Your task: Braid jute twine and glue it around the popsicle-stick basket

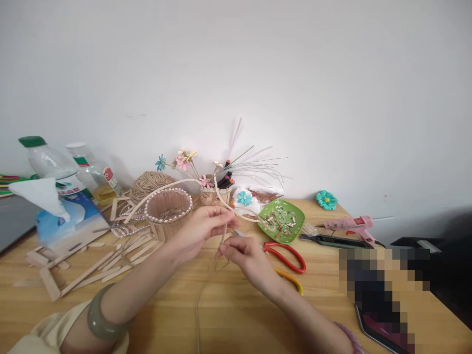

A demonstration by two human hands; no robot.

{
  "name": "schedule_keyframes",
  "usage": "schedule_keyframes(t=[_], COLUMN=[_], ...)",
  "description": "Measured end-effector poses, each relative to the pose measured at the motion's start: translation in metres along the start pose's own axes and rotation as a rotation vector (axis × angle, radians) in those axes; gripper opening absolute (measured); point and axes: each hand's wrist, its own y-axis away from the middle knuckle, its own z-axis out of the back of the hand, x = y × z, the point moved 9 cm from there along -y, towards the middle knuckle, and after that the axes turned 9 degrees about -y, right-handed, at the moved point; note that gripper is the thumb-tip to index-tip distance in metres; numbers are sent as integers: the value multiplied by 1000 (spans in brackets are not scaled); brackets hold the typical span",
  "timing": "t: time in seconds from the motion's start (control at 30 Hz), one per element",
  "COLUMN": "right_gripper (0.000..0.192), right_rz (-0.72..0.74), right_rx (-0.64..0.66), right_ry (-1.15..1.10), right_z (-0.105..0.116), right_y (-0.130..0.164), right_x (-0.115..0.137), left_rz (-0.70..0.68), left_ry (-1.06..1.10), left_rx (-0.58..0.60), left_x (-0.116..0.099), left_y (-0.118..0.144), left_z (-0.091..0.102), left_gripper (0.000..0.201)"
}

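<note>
My left hand point(204, 226) is closed, thumb and fingers pinching the upper part of a thin length of twine point(223, 235). Just below and to the right, my right hand point(247, 258) pinches the same twine lower down. A small loop shows near the right fingertips, and a loose tail hangs toward the table's front edge. Behind the hands, a cream cord point(162, 186) arcs over a wooden-stick basket point(157, 223) rimmed with pearl beads. Its link to the twine is hidden by the fingers. Red-handled scissors point(302, 268) and a yellow handle point(295, 281) lie beside my right hand.
Craft sticks point(88, 273) are scattered left, near a tissue pack point(70, 221) and bottles point(47, 157). A twine ball point(153, 184), a small pot point(214, 196) of flowers and markers, a green dish point(263, 216), a pink glue gun point(359, 225) and a phone point(383, 327) surround the hands.
</note>
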Motion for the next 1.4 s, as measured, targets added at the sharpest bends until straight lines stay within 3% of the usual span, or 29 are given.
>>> schedule_keyframes(t=[0.1, 0.23, 0.37, 0.5, 0.63, 0.83, 1.07, 1.3, 1.4], right_gripper=[29, 41, 47, 48, 43, 37, 34, 33, 33], right_rz=[33, 31, 27, 10, -12, -80, -104, -98, -111], right_rx=[-28, 18, 94, 181, 139, 123, 62, 86, 162], right_ry=[-86, -118, -117, -148, -276, -392, -375, -404, -405], right_z=[2, -5, -19, -32, -28, -24, -6, -3, -10], right_y=[-1, 0, 7, 14, 12, 11, 6, 7, 9], right_x=[2, 1, 3, 4, 4, -1, 4, 6, 6], left_rz=[-47, -81, -137, -225, -261, -254, -185, -304, -379], left_ry=[196, 395, 514, 566, 558, 512, 406, 241, 126], left_rx=[-58, -48, -29, -85, -168, -336, -494, -667, -787], left_x=[-14, -34, -55, -82, -100, -102, -107, -132, -146], left_y=[-1, -3, -5, -9, -22, -54, -68, -75, -73], left_z=[6, 9, 10, 23, 39, 76, 115, 126, 133], left_gripper=[22, 32, 36, 38, 32, 11, 31, 27, 31])
